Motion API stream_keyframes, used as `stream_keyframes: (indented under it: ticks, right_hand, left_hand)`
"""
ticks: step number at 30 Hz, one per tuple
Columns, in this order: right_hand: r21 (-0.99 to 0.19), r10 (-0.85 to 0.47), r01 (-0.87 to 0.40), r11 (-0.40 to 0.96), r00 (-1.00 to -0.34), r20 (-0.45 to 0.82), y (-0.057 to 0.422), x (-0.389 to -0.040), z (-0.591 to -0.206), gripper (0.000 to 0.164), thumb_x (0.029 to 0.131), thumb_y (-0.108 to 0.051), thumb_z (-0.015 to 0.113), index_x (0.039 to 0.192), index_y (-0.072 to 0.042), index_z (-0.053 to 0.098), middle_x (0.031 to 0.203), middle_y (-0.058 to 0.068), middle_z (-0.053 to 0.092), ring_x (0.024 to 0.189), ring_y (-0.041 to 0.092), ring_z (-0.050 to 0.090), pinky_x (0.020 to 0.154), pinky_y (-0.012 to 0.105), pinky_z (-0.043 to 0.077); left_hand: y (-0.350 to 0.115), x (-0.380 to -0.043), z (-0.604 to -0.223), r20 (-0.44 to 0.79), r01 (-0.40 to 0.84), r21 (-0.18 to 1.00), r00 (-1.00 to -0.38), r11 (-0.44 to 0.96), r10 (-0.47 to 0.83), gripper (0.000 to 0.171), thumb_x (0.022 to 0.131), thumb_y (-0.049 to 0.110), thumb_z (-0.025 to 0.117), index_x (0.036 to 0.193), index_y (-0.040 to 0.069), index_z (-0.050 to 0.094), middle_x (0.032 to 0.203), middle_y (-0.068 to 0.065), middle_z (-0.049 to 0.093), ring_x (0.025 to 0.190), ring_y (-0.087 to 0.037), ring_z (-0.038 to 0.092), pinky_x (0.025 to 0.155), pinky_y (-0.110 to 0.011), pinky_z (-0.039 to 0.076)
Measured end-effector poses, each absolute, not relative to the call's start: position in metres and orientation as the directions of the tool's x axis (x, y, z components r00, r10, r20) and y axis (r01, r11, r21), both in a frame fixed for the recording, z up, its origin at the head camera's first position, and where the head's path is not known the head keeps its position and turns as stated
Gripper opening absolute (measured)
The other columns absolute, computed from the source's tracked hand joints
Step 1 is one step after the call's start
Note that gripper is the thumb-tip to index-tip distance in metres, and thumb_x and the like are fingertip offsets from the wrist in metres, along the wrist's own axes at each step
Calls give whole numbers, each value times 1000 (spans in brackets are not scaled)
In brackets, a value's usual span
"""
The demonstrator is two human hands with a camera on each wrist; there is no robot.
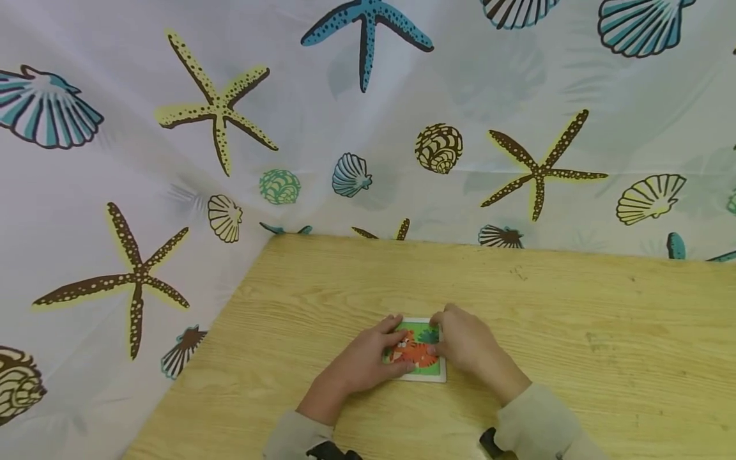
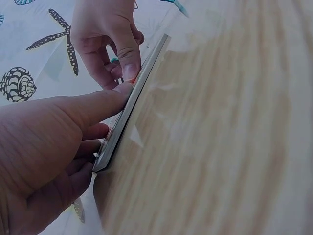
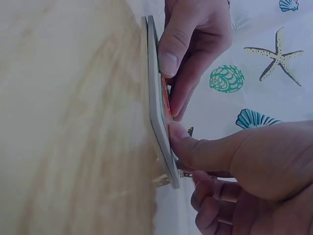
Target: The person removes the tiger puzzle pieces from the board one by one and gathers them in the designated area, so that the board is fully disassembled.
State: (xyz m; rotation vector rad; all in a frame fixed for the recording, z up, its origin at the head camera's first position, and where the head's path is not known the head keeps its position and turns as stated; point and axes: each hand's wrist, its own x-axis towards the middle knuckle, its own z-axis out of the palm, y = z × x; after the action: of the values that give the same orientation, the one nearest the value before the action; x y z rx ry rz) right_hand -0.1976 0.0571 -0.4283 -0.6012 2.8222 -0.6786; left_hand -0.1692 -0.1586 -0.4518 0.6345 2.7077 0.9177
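A small square tiger picture board [image 1: 424, 375] lies flat on the wooden table, with an orange tiger on green inside a white border. In both wrist views the board [image 2: 113, 142] [image 3: 155, 93] shows nearly edge-on, thin and grey-sided. My left hand [image 1: 368, 358] rests over its left side, its fairly straight fingers and thumb touching the picture. At the upper right corner, my right hand [image 1: 468, 342] grips the board's edge with curled fingers, its thumb on the picture. The hands cover both sides of the picture, and whether it has loose pieces cannot be told.
The wooden table [image 1: 575, 332] spreads around the board. A white cloth [image 1: 391, 204] printed with starfish and shells hangs behind the table and along its left side. Light sleeves [image 1: 537, 418] with dark bands reach in from the front.
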Motion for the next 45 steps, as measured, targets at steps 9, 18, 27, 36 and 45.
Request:
stream_keyframes:
  ticks: [9, 18, 27, 36, 45]
  right_hand:
    - [-503, -444, -343, 793, -891, -92, 58, -200, -429, 36, 89, -16, 85, 117, 2, 71, 113, 15, 65, 100, 28, 66, 93, 48, 56]
    - [-511, -434, -316, 800, -892, -127, 58, -200, -429, 38, 89, -18, 84, 119, 0, 68, 122, 19, 60, 93, 25, 61, 92, 46, 56]
    - [-562, -434, -297, 772, -892, -124, 57, -201, -429, 36, 88, -13, 86, 115, 1, 67, 117, 16, 59, 95, 26, 60, 95, 47, 55]
    - [-620, -439, -293, 728, -894, -93, 62, -202, -426, 32, 84, -8, 88, 107, 4, 69, 105, 11, 63, 88, 21, 58, 84, 41, 55]
    - [-727, -369, -239, 644, -929, -21, 62, -202, -427, 11, 92, -5, 79, 103, -2, 77, 97, 7, 73, 80, 15, 65, 71, 33, 56]
  left_hand:
    - [-158, -167, -449, -71, 331, 604, -884, 725, 462, 67, 98, 37, 74, 150, 0, 54, 167, -16, 33, 155, -38, 27, 120, -55, 36]
    - [-158, -166, -450, -64, 346, 599, -878, 722, 474, 67, 98, 37, 74, 149, -1, 54, 166, -18, 34, 155, -39, 29, 119, -55, 36]
    - [-160, -167, -450, -62, 338, 615, -880, 712, 471, 66, 97, 35, 76, 149, -1, 55, 167, -16, 34, 155, -38, 28, 120, -54, 36]
    - [-157, -167, -447, -74, 337, 622, -873, 706, 482, 67, 98, 34, 74, 151, -1, 52, 168, -15, 31, 156, -36, 26, 121, -53, 34]
    - [-158, -168, -449, -68, 347, 615, -871, 708, 487, 67, 99, 36, 74, 150, -2, 53, 167, -19, 32, 155, -39, 27, 121, -56, 34]
